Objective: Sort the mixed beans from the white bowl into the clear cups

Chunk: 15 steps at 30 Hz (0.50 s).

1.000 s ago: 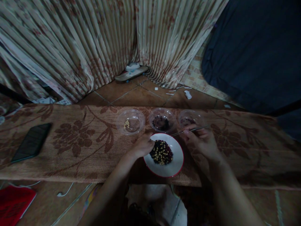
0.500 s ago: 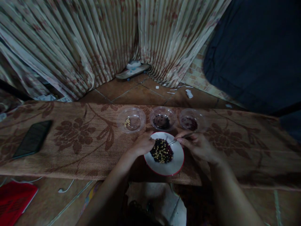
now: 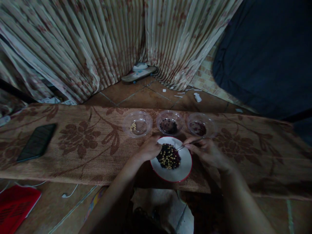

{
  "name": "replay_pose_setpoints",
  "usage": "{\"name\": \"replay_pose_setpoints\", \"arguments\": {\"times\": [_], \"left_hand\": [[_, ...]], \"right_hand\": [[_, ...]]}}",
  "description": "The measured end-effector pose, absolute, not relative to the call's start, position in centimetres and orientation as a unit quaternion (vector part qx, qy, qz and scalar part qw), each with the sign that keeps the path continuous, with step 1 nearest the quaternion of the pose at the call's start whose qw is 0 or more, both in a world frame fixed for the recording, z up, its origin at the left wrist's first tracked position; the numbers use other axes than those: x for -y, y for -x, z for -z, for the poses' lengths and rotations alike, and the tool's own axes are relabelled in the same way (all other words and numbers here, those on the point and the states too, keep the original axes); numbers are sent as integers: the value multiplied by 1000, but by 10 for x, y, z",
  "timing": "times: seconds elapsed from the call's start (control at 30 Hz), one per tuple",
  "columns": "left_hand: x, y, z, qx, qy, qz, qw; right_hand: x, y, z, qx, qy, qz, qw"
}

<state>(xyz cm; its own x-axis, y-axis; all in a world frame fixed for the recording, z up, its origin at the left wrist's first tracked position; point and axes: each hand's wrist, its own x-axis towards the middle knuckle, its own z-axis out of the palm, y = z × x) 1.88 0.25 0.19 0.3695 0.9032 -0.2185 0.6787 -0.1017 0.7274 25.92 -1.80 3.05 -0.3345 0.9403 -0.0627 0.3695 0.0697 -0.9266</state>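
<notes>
A white plate with a red rim sits near the front edge of the cloth-covered table, bearing a mixed heap of beans, dark and pale yellow. My left hand grips the plate's upper left rim, fingertips beside the heap. In my right hand is a pair of slim metal tweezers, held at the plate's right side with the tips by the heap's edge. Behind the plate stand three clear plastic bowls: one with yellow beans, one with black beans, one with dark red beans.
A dark phone lies at the left of the patterned brown tablecloth. Beyond the table are striped curtains, a skateboard and white scraps on the tiled floor. A red bag-like item lies at lower left.
The whole view has shifted a little, so everything appears slightly further right. Both hands keep almost the same pose at the plate, and the bowls stand as before.
</notes>
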Motion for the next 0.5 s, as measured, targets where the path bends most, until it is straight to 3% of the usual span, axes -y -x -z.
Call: {"name": "replay_pose_setpoints", "arguments": {"times": [0.5], "left_hand": [[-2, -19, -6, -547, -725, -139, 393]], "right_hand": [[20, -259, -30, 645, 516, -480, 297]]}}
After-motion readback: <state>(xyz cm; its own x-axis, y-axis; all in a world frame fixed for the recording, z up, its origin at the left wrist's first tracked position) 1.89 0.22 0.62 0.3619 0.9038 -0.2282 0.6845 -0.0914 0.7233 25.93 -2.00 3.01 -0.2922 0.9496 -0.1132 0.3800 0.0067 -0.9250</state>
